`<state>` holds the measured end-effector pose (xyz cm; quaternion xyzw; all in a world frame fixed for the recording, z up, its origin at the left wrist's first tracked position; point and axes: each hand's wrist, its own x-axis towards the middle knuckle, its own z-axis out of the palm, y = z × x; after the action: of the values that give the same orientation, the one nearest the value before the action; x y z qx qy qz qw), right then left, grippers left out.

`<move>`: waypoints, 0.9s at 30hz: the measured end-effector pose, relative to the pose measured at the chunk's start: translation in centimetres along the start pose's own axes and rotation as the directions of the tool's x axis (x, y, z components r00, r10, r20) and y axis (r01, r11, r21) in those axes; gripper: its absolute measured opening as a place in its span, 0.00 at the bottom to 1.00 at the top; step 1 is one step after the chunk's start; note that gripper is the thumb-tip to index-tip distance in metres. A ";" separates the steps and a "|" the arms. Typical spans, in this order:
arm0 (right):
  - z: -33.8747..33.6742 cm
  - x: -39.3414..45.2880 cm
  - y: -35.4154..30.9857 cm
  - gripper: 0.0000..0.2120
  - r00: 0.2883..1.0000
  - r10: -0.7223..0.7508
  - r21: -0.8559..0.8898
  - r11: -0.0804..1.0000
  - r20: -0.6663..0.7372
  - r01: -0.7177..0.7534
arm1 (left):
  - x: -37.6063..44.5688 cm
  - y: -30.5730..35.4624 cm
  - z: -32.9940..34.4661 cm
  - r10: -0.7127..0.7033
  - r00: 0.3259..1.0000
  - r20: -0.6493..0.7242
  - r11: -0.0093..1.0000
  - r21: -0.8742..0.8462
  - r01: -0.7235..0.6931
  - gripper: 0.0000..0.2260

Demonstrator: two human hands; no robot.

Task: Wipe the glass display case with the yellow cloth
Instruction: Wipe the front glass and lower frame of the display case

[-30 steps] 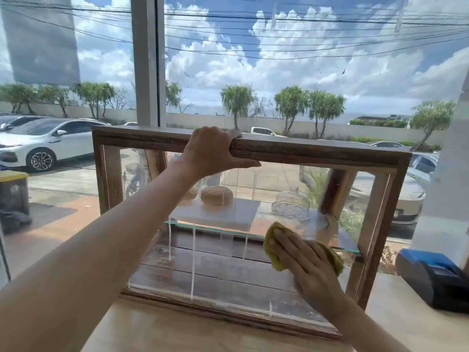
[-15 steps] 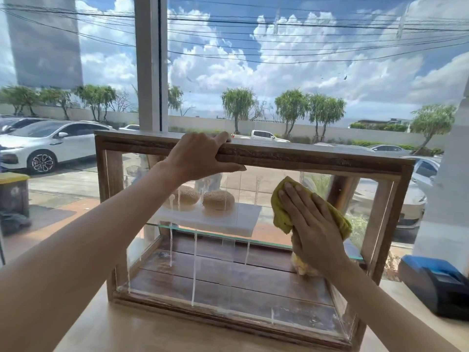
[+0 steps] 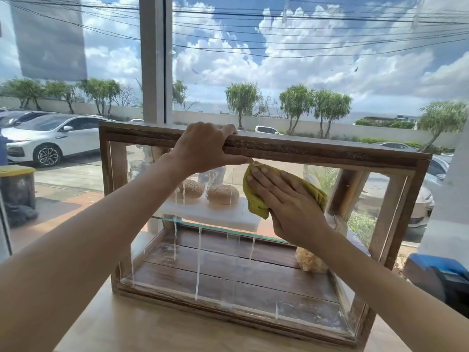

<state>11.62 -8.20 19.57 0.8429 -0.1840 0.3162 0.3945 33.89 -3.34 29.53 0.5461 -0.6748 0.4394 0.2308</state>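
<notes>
A wood-framed glass display case (image 3: pixel 327 151) stands on a light wooden counter in front of a big window. White streaks of cleaning liquid run down its front glass (image 3: pixel 215 265). My left hand (image 3: pixel 203 146) grips the top front rail of the frame. My right hand (image 3: pixel 286 204) lies flat on a yellow cloth (image 3: pixel 256 201) and presses it against the upper middle of the glass, just under the top rail. Two round buns (image 3: pixel 222 193) sit on a glass shelf inside.
A blue and black device (image 3: pixel 441 278) sits on the counter to the right of the case. A bagged item (image 3: pixel 311 260) lies on the case floor at the right. The window pane stands directly behind the case.
My right hand has carried the cloth up from the lower right of the glass and then left to just under the top rail. My left hand keeps its grip on the frame.
</notes>
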 end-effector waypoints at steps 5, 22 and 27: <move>0.2 0.2 -0.3 0.31 1.000 -0.015 -0.003 1.000 -0.004 0.015 | 0.0 -0.1 0.2 0.010 1.000 0.008 1.000 0.009 -0.010 0.45; 2.5 -0.9 -3.3 0.31 0.976 -0.154 -0.018 0.987 0.157 0.159 | 1.7 3.0 0.0 -0.024 1.000 0.020 0.997 -0.079 0.025 0.43; 4.4 -3.4 -5.0 0.32 0.960 -0.199 -0.008 0.979 0.196 0.205 | 2.2 4.3 0.3 -0.032 0.999 -0.011 0.994 -0.109 0.031 0.41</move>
<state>13.67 -8.31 12.37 0.8784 -0.1390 0.1878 0.4170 29.24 -4.74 29.65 0.5406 -0.6876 0.4017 0.2712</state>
